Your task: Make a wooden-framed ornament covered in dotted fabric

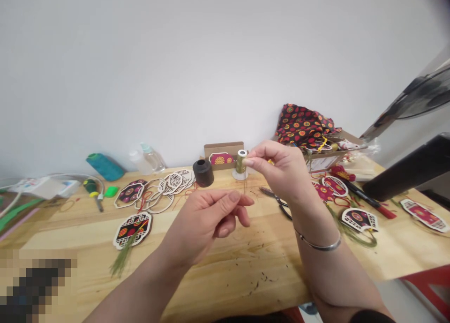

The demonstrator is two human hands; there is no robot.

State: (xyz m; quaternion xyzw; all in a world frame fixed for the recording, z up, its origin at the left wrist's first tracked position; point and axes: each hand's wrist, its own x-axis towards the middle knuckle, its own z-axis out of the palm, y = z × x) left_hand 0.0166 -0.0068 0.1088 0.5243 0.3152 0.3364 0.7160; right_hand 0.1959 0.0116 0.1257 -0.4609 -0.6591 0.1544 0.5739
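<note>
A thin dark thread (245, 181) runs between my two hands above the middle of the table. My left hand (211, 217) is closed, thumb pressed on the index finger, where the thread's lower end meets it. Above and to the right, my right hand (279, 168) pinches the thread between thumb and fingertip. Just behind those fingertips stands a spool of olive-gold thread (241, 161) on a white base; whether the fingers touch it I cannot tell. Black-handled scissors (284, 209) lie partly hidden behind my right wrist.
Left lie a tasselled ornament (131, 231), pale lattice frames (174, 184), a screwdriver (92, 189) and a teal thread cone (105, 167). A black spool (203, 173) stands mid-table. Rightward are a box with patterned cloth (304, 126), more ornaments (358, 220) and a black cylindrical object (408, 168).
</note>
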